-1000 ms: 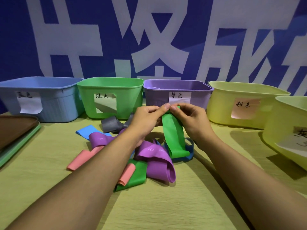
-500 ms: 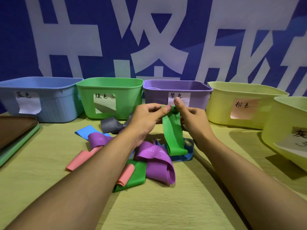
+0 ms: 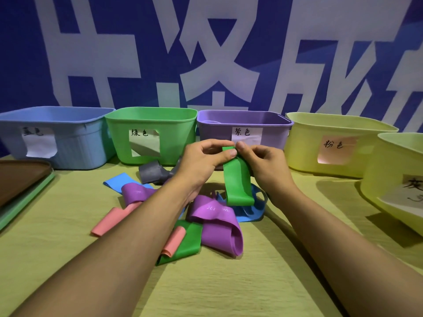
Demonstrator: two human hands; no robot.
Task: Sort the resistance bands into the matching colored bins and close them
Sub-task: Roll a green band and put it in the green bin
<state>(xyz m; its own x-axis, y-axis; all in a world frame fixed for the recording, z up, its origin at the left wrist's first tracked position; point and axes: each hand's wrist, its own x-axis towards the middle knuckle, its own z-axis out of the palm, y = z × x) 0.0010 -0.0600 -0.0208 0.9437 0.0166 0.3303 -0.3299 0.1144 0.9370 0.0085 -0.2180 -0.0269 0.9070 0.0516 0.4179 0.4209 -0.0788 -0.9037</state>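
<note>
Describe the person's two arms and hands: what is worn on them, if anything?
Both forearms are bare, with no sleeves in view. The left hand and right hand wear no gloves, rings, watch or wristbands. Fingernails are short and unpainted.

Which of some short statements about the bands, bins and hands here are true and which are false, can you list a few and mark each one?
1. Both hands, left hand and right hand, pinch the top of one green band. True.
2. The held green band already lies in the green bin. False: it hangs above the pile on the table.
3. A grey band lies in front of the green bin. True.
4. The purple bin is closed with a lid. False: it stands open.
5. No pink band is left out. False: a pink band lies on the table.
</note>
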